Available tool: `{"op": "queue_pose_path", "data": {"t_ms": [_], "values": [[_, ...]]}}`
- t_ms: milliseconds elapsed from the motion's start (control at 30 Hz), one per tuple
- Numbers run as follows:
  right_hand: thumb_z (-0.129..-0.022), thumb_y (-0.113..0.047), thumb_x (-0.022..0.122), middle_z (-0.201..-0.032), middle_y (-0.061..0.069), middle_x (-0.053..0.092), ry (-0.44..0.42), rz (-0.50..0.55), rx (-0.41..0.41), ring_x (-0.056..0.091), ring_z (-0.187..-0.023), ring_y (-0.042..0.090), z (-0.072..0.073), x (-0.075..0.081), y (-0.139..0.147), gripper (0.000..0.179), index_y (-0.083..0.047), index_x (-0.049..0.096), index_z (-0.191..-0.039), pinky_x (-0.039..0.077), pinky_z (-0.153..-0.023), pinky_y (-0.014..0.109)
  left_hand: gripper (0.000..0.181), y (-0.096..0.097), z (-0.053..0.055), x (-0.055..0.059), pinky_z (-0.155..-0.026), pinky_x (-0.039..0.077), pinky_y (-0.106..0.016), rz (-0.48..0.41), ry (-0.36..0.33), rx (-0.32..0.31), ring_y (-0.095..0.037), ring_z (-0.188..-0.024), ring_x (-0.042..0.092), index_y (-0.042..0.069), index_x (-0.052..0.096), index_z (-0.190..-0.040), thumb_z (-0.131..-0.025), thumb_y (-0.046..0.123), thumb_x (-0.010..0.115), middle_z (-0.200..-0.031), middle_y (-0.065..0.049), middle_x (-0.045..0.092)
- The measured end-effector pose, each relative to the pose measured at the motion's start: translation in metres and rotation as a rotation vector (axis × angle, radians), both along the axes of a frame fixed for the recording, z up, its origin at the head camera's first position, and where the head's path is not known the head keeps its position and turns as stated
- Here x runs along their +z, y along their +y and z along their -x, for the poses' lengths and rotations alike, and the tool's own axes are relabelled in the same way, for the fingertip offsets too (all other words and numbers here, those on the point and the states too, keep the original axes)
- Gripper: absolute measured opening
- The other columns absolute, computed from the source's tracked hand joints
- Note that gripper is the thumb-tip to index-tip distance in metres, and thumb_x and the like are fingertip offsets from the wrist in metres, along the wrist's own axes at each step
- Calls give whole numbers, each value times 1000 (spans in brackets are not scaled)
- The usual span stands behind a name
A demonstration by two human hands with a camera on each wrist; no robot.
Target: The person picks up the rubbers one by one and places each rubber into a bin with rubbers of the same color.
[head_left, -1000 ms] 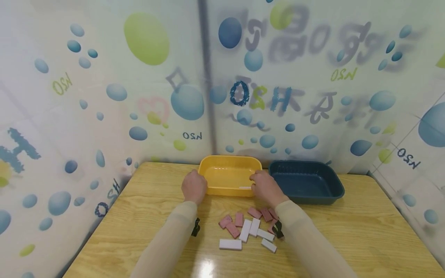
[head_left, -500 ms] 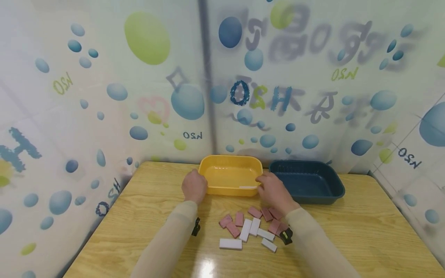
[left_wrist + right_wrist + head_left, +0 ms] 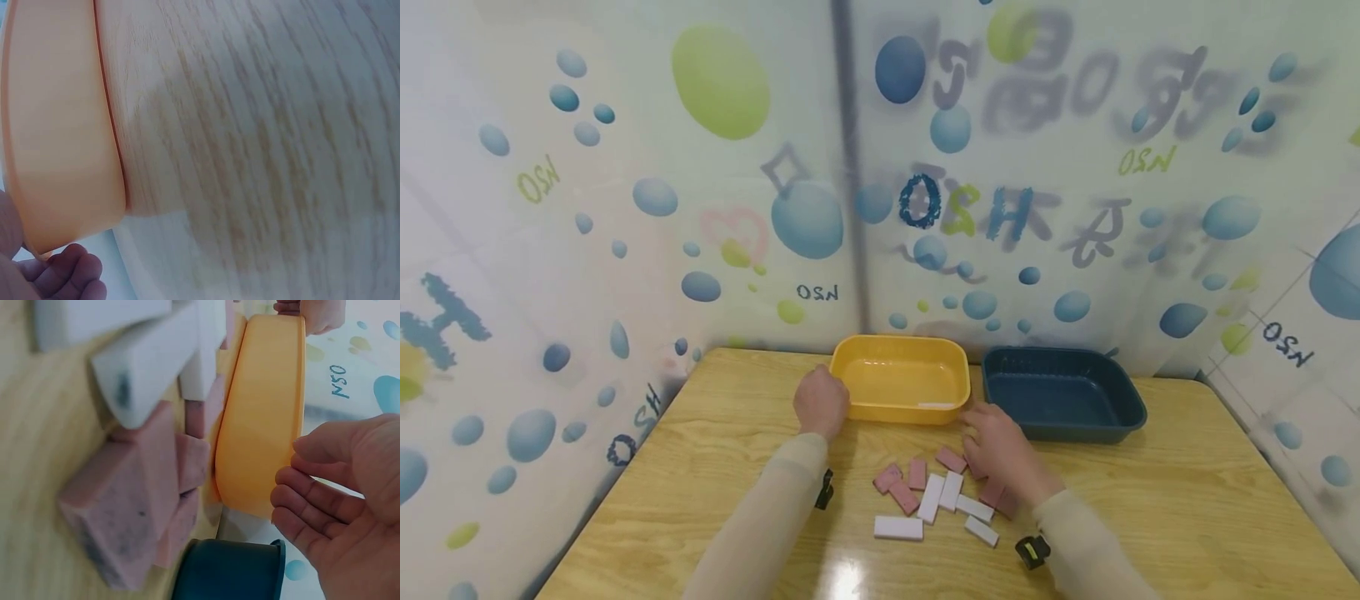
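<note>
My left hand [image 3: 822,403] grips the left end of a yellow plastic basin [image 3: 904,414]. In the left wrist view, its thumb and curled fingers [image 3: 74,269] pinch the rim at the corner. A white block [image 3: 936,406] lies inside the basin along its front wall. My right hand [image 3: 1002,450] hovers just off the basin's front right corner, above the pink blocks. Its fingers are loosely bent and hold nothing in the right wrist view. Below the hands lie several pink blocks [image 3: 903,496] and several white blocks [image 3: 898,527], partly hidden by the right hand.
A dark blue basin [image 3: 1131,421] stands right of the yellow one, against the patterned curtain [image 3: 722,167] at the back. The wooden table [image 3: 685,500] spreads out around both basins. Black wrist straps [image 3: 1032,552] show at the sleeves.
My right hand has come away from the yellow basin's right end and moved back toward the pink blocks. The left hand has kept its grip; the white block stays in the basin.
</note>
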State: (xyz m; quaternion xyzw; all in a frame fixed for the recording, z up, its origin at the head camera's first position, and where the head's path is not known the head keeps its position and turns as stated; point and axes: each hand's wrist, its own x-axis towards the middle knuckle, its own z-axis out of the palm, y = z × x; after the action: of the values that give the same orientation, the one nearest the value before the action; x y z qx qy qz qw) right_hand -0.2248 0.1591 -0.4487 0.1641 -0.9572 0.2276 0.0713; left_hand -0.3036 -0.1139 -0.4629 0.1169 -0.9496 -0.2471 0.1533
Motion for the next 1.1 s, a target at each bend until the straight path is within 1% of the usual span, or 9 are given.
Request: {"op": "queue_pose_path", "data": {"t_ms": [200, 367, 533, 633, 767, 900, 933, 1033, 1100], "values": [[-88, -1, 70, -112, 16, 69, 14, 8, 31, 65, -107, 35, -11, -6, 2, 23, 2, 74, -110, 54, -92, 52, 17, -1, 1, -2, -63, 56, -45, -13, 9, -18, -28, -71, 63, -4, 64, -91, -97, 9, 55, -78, -16, 62], [-89, -1, 72, -102, 9, 68, 26, -4, 37, 66, -98, 28, -20, -9, 4, 15, 0, 75, -104, 57, -86, 47, 18, -1, 0, -2, -62, 55, -45, -19, 14, -27, -27, -69, 62, -4, 63, -92, -97, 9, 53, -77, -15, 60], [-92, -3, 70, -95, 2, 66, 3, 11, 36, 65, -93, 22, -26, -10, 4, 9, -3, 76, -99, 57, -84, 44, 18, -1, -1, 0, -63, 55, -46, -26, 20, -25, -29, -70, 62, -4, 63, -90, -97, 9, 53, -77, -16, 60], [-89, -1, 69, -91, -1, 64, 19, 16, 67, 63, -89, 19, -28, -10, 4, 10, -4, 75, -95, 56, -81, 41, 17, -1, 0, -1, -63, 55, -46, -24, 19, -20, -29, -70, 63, -4, 63, -90, -96, 9, 53, -77, -16, 61], [-83, 0, 73, -84, -1, 60, 70, 2, 132, 56, -78, 13, -31, -10, 3, 9, -5, 75, -90, 53, -70, 32, 17, -1, 2, -3, -63, 56, -46, -20, 18, -17, -29, -70, 63, -4, 63, -90, -96, 9, 54, -77, -16, 61], [-83, 0, 75, -80, -3, 55, 53, 5, 183, 47, -71, 7, -35, -9, 1, 9, -6, 74, -90, 45, -63, 26, 18, -1, 2, -3, -63, 56, -46, -19, 17, -18, -30, -71, 63, -4, 63, -91, -97, 10, 55, -77, -16, 61], [-83, 0, 74, -80, -4, 55, 34, 11, 193, 45, -70, 7, -37, -9, 0, 9, -6, 74, -90, 44, -61, 25, 18, -2, 2, -3, -64, 56, -46, -20, 17, -17, -30, -71, 63, -4, 63, -91, -97, 10, 55, -78, -16, 61], [-82, 0, 73, -83, -2, 60, 19, 13, 223, 49, -72, 7, -40, -8, -3, 15, -4, 76, -96, 48, -64, 27, 18, -2, 2, -3, -63, 56, -46, -15, 18, -20, -31, -72, 64, -4, 63, -91, -97, 10, 54, -78, -16, 61], [-82, -1, 75, -84, 1, 64, 33, -5, 248, 52, -73, 10, -42, -9, -6, 16, -3, 76, -97, 50, -68, 31, 18, -2, 2, -3, -63, 56, -46, -15, 18, -22, -31, -72, 65, -4, 63, -90, -97, 10, 54, -78, -16, 61]]}}
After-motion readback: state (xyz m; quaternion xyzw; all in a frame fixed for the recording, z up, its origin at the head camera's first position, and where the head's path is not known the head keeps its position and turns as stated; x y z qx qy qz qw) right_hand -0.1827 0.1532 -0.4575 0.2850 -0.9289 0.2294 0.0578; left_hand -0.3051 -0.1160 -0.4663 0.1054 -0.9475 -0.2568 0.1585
